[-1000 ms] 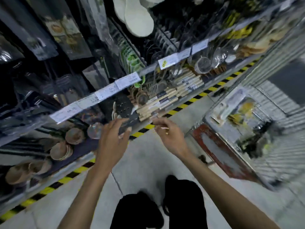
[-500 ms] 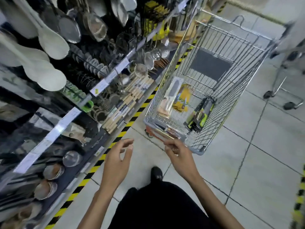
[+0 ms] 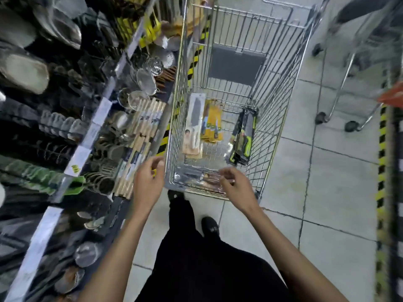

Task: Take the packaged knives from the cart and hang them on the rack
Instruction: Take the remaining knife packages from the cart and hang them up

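A wire shopping cart (image 3: 281, 118) stands in front of me. Inside lie packaged knives: a long pale pack with a grey blade (image 3: 194, 123), yellow packs (image 3: 212, 124), a black and green pack (image 3: 243, 138) leaning at the right side, and dark packs (image 3: 196, 178) at the near end. My right hand (image 3: 236, 185) hovers over the cart's near rim, fingers loosely curled, holding nothing. My left hand (image 3: 148, 182) is just left of the cart's near corner, also empty with relaxed fingers. The rack (image 3: 87, 136) of hanging utensils fills the left.
Shelves at left carry strainers (image 3: 144, 83), wooden-handled tools (image 3: 141, 136) and price labels. Yellow-black tape runs along the shelf base. A second cart (image 3: 357, 68) stands at the upper right. My dark trousers and shoes are below on the tiled floor.
My view has swung from the rack to the cart. Both empty hands have moved from the shelf to the cart's near end, the right one now over its rim.
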